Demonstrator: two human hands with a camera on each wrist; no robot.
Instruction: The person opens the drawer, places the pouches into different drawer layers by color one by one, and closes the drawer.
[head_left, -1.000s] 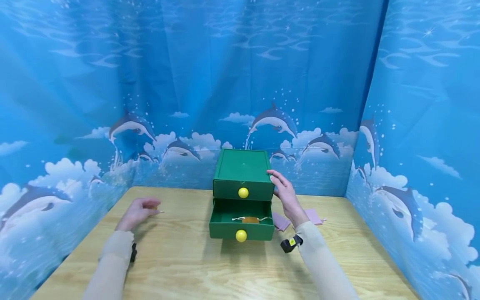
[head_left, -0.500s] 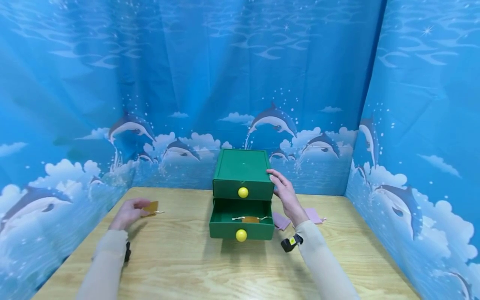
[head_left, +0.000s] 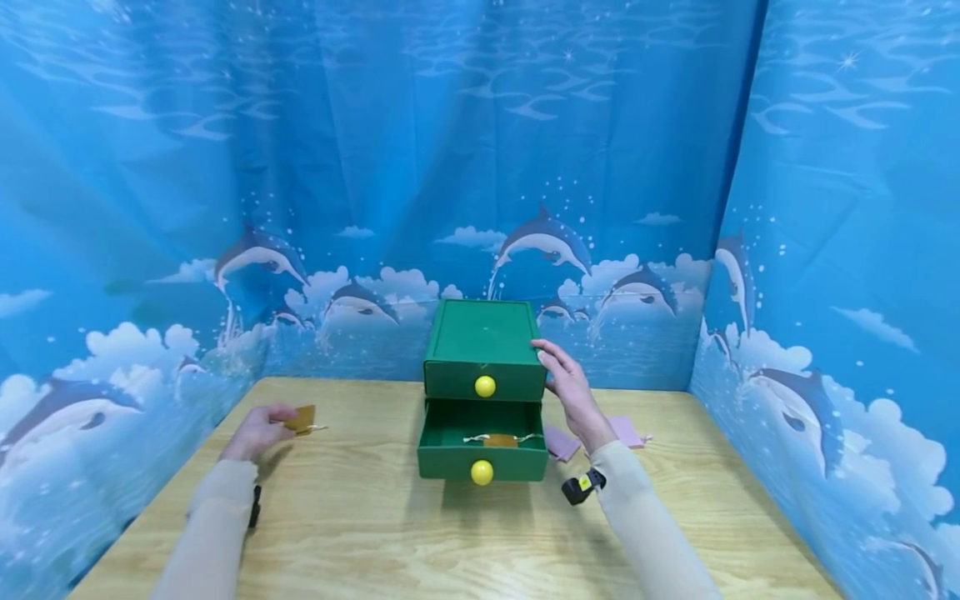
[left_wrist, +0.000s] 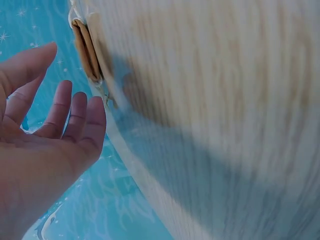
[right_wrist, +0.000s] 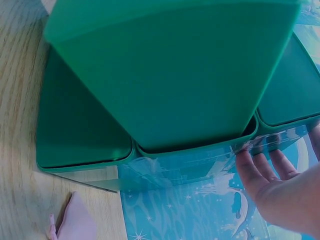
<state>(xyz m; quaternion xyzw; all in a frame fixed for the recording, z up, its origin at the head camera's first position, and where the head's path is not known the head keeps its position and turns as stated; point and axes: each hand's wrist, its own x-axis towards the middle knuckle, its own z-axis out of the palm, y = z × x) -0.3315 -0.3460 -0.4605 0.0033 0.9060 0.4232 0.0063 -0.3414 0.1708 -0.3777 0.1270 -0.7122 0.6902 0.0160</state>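
Note:
My left hand [head_left: 258,429] is at the table's left side with fingers apart, right beside a small mustard-brown drawstring pouch [head_left: 303,419]. In the left wrist view that pouch [left_wrist: 87,52] lies on the tabletop past the fingertips, and the palm holds nothing. My right hand [head_left: 573,396] rests its fairly straight fingers against the right side of a green drawer cabinet [head_left: 486,332], near its top edge. Below the closed top drawer, a drawer [head_left: 450,463] with a yellow knob is pulled out. Inside it lies another brown pouch [head_left: 500,440] with white strings.
Two pink pouches, one close by the cabinet [head_left: 560,443] and one farther right [head_left: 625,431], lie on the wooden table [head_left: 360,517]. Behind and beside the table hang blue dolphin-print curtains [head_left: 375,167]. The right wrist view shows the pulled-out drawer [right_wrist: 175,80] jutting between two closed ones.
My left hand has loosened and drawn back to the left, uncovering the brown pouch it hid before. My right hand and the pulled-out drawer have stayed put.

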